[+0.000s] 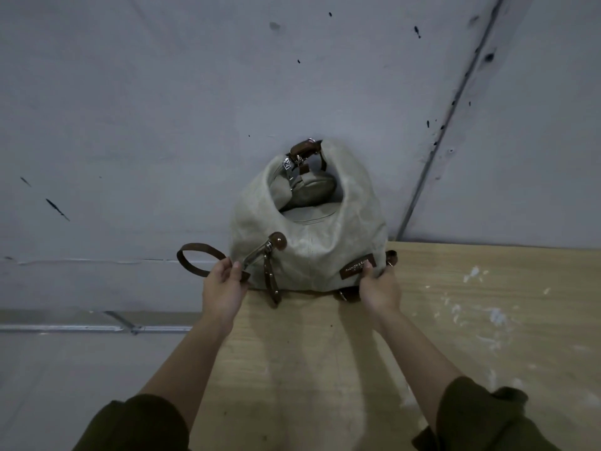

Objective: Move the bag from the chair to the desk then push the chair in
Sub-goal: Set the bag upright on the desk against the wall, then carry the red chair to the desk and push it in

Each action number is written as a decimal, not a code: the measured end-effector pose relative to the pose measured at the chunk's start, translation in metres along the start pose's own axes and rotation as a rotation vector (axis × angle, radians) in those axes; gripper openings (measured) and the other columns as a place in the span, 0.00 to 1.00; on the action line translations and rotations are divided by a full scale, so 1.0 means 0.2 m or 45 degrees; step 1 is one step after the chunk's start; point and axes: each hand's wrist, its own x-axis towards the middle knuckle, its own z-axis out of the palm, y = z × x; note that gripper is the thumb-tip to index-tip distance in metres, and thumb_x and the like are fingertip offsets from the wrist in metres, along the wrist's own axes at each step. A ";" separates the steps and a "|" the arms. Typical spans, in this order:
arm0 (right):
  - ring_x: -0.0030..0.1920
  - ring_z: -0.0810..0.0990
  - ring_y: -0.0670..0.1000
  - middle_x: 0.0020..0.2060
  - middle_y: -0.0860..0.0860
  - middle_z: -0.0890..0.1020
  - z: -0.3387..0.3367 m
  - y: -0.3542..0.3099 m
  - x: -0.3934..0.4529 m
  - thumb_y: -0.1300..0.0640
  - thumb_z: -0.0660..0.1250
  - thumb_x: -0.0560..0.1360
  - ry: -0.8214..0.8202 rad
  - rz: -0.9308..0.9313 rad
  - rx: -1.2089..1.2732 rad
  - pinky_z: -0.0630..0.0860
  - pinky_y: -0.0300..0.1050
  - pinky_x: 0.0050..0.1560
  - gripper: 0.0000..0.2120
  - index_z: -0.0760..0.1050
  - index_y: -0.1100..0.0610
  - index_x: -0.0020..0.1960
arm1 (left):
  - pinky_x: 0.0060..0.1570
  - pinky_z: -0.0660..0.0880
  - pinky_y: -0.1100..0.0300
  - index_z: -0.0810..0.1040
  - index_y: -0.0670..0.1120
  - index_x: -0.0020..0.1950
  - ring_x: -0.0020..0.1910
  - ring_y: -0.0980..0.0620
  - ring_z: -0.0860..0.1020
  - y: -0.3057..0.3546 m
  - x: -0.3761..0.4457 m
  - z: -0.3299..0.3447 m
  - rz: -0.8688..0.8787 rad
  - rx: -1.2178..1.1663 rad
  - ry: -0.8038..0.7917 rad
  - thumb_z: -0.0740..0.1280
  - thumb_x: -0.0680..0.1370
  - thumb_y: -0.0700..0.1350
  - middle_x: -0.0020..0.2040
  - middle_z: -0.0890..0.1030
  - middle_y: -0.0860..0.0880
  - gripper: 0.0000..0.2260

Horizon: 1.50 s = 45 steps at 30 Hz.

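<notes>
A pale grey-green canvas bag (305, 242) with brown leather trim stands upright at the far left corner of the light wooden desk (455, 320), leaning against the grey wall. My left hand (224, 288) pinches the brown strap (195, 255) at the bag's lower left corner, the strap looping out past the desk's edge. At the lower right corner my right hand (379, 288) grips the bag just beside its brown label. The chair is out of sight.
The grey wall (162, 109) rises right behind the desk, with a dark vertical seam (448, 125) at the right. White scuffs and flecks (487, 307) mark the desk's right part. Left of the desk, a metal rail (97, 327) runs along the floor.
</notes>
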 end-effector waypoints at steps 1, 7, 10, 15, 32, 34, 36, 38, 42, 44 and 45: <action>0.60 0.74 0.64 0.58 0.65 0.78 -0.03 0.01 0.00 0.53 0.59 0.77 -0.017 -0.036 -0.020 0.70 0.52 0.59 0.18 0.69 0.64 0.61 | 0.46 0.74 0.59 0.72 0.44 0.61 0.43 0.60 0.75 0.00 -0.01 0.00 0.001 0.024 -0.015 0.58 0.79 0.42 0.47 0.77 0.53 0.12; 0.56 0.77 0.61 0.55 0.61 0.81 -0.19 0.08 -0.07 0.57 0.62 0.75 -0.202 -0.110 -0.132 0.71 0.51 0.57 0.14 0.73 0.61 0.59 | 0.67 0.68 0.47 0.68 0.44 0.66 0.57 0.52 0.73 0.03 -0.11 -0.06 -0.052 0.184 -0.148 0.62 0.77 0.39 0.59 0.75 0.50 0.17; 0.55 0.77 0.60 0.55 0.60 0.80 -0.24 0.10 -0.20 0.59 0.64 0.73 -0.202 0.011 -0.047 0.71 0.51 0.59 0.19 0.70 0.62 0.63 | 0.67 0.67 0.46 0.69 0.43 0.65 0.61 0.49 0.72 0.03 -0.23 -0.13 -0.069 0.251 -0.207 0.62 0.76 0.38 0.65 0.73 0.47 0.17; 0.46 0.76 0.54 0.44 0.54 0.78 -0.36 0.13 -0.56 0.60 0.65 0.72 -0.261 -0.059 -0.052 0.72 0.47 0.49 0.12 0.77 0.61 0.54 | 0.66 0.69 0.47 0.67 0.43 0.68 0.65 0.45 0.70 0.03 -0.51 -0.27 -0.040 0.455 -0.405 0.63 0.76 0.41 0.68 0.71 0.45 0.20; 0.43 0.76 0.48 0.43 0.51 0.79 -0.73 0.60 -2.30 0.62 0.64 0.74 -0.145 -0.316 -0.107 0.71 0.31 0.37 0.09 0.78 0.61 0.52 | 0.52 0.72 0.52 0.74 0.45 0.54 0.53 0.48 0.78 -0.19 -1.76 -0.97 0.193 0.624 -1.227 0.63 0.76 0.41 0.56 0.79 0.42 0.07; 0.47 0.77 0.50 0.45 0.53 0.80 -0.81 0.70 -2.49 0.61 0.64 0.74 -0.092 -0.280 -0.125 0.73 0.38 0.45 0.09 0.79 0.60 0.52 | 0.48 0.72 0.55 0.74 0.45 0.54 0.51 0.49 0.77 -0.25 -1.94 -1.00 0.188 0.637 -1.358 0.63 0.76 0.41 0.53 0.79 0.43 0.07; 0.49 0.79 0.51 0.46 0.54 0.82 -0.92 0.81 -2.68 0.60 0.64 0.73 -0.015 -0.244 -0.150 0.73 0.42 0.52 0.09 0.79 0.59 0.51 | 0.42 0.71 0.58 0.75 0.42 0.55 0.49 0.49 0.77 -0.31 -2.10 -1.01 0.177 0.642 -1.501 0.63 0.76 0.39 0.50 0.79 0.44 0.08; 0.51 0.80 0.52 0.48 0.55 0.83 -1.02 0.92 -2.85 0.59 0.65 0.73 0.084 -0.185 -0.165 0.74 0.45 0.55 0.08 0.80 0.58 0.50 | 0.40 0.70 0.59 0.75 0.44 0.52 0.48 0.49 0.76 -0.38 -2.26 -1.00 0.188 0.656 -1.659 0.63 0.76 0.39 0.46 0.79 0.46 0.06; 0.48 0.79 0.51 0.46 0.54 0.82 -1.20 1.12 -3.20 0.60 0.64 0.74 0.232 -0.058 -0.137 0.74 0.42 0.49 0.09 0.79 0.60 0.52 | 0.39 0.71 0.60 0.75 0.47 0.51 0.44 0.56 0.78 -0.50 -2.60 -0.99 0.286 0.716 -1.933 0.63 0.76 0.40 0.45 0.80 0.51 0.05; 0.46 0.78 0.51 0.44 0.55 0.80 -1.29 1.21 -3.37 0.62 0.63 0.74 0.330 0.002 -0.101 0.73 0.40 0.44 0.09 0.78 0.62 0.53 | 0.41 0.72 0.60 0.75 0.48 0.49 0.44 0.56 0.79 -0.56 -2.77 -1.00 0.292 0.728 -2.053 0.63 0.76 0.40 0.45 0.80 0.53 0.05; 0.46 0.78 0.51 0.45 0.56 0.81 -1.34 1.26 -3.46 0.62 0.63 0.74 0.378 0.031 -0.087 0.73 0.40 0.45 0.09 0.78 0.62 0.53 | 0.41 0.72 0.60 0.76 0.50 0.47 0.45 0.55 0.79 -0.58 -2.86 -0.99 0.288 0.734 -2.111 0.63 0.77 0.40 0.45 0.80 0.53 0.05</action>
